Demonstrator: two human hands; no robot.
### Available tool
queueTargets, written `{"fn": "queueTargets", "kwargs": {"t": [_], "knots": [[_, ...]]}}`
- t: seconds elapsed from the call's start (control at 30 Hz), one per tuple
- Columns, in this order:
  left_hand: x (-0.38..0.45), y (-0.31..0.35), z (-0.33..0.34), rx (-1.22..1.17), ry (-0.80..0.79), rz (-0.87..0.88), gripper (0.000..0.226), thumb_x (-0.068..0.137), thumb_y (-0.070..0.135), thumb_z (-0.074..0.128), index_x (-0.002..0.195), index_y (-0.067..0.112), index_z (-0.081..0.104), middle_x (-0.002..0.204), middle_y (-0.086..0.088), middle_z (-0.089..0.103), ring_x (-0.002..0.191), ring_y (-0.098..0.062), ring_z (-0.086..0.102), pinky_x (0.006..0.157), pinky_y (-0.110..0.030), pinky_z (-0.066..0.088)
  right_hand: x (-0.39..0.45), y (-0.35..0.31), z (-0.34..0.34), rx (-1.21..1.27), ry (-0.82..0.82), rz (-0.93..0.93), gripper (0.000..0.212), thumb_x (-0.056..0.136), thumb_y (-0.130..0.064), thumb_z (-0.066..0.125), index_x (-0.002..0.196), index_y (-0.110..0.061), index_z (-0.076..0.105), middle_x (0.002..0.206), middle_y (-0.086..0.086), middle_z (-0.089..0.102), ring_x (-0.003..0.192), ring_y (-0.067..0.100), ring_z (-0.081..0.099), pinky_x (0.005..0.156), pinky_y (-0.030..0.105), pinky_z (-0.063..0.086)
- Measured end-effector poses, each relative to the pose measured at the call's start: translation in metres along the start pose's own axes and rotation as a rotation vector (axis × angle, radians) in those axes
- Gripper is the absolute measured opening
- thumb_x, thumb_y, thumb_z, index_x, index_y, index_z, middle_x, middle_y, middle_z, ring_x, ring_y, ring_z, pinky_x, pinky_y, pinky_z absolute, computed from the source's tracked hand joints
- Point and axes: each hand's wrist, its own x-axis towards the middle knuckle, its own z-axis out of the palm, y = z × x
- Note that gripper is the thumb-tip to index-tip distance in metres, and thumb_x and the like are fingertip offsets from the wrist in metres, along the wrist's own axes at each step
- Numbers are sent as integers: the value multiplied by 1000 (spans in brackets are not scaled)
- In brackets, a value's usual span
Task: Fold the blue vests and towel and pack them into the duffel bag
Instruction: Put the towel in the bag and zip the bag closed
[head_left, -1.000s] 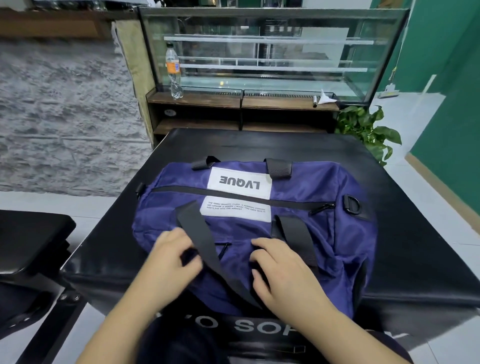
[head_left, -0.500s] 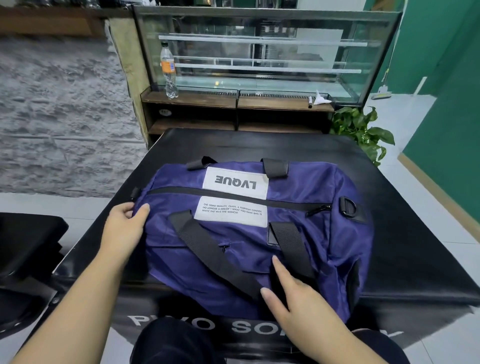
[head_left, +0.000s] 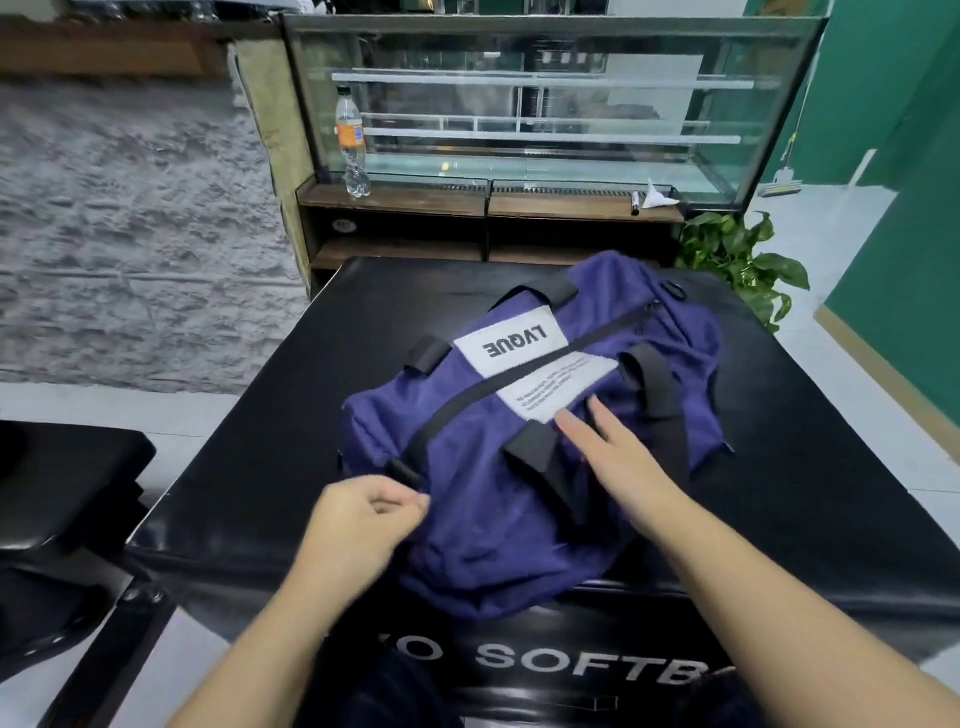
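Head view: duffel bag now sits turned on the black padded table, its zip line running diagonally from lower left to upper right of frame; half a sec ago it lay square w/ the zip across. The left hand has come in from the bag's left end and is now at the near-left corner, fingers closed in a tight pinch on what looks like the black tab at the zip's end, though blur makes exact contact hard to confirm. The right hand has moved up off the near edge and lies flat on the bag's top, fingers spread wide, holding nothing, fingertips just at the lower white label, beside the black strap.

Judgement: bag looks zipped and full, no vests or towel visible outside it, so packing seems done or nearly; this is prob. a repositioning or a check of the closure.

Both forearms reach in from bottom of frame, left wrist bent inward, right arm extended straight across the bag.
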Motion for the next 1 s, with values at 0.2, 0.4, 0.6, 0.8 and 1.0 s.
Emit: {"fn": "queueTargets", "kwargs": {"t": [0.2,0.4,0.6,0.8,1.0], "knots": [[-20,18,73,-99,-57,44,24,80,5,71,59,15,66,51,4,63,51,-5,55,55,-18,45,11,-23,-9,-108,-100,-49,48,88,-61,48,127,-34,55,119,-35,51,124,-4,43,101,17,27],[-27,36,116,-140,-158,64,17,84,14,69,67,18,67,60,4,67,62,-8,63,63,-20,49,6,-21,-29,-324,-221,-74,65,80,-65,59,139,-44,41,132,-27,49,122,-1,45,101,21,32],[-29,26,101,-130,-271,123,26,88,9,65,83,34,68,81,9,74,82,-5,69,77,-17,50,-19,-3,-32,-371,-70,-320,81,82,-46,67,146,-43,17,152,-24,15,142,-4,12,116,23,15],[-38,6,75,96,-219,385,39,87,-3,58,96,34,67,94,15,70,88,-3,64,80,-10,45,-35,15,-10,-772,-92,-601,91,66,-84,47,145,-46,24,151,-28,-2,146,12,-14,119,41,11],[-36,-20,46,314,128,615,14,80,14,49,85,26,55,96,21,51,87,-4,52,75,-17,40,-33,17,-11,-742,-124,-434,80,80,-51,68,147,-39,26,155,-22,4,147,15,-10,120,40,11]]}}
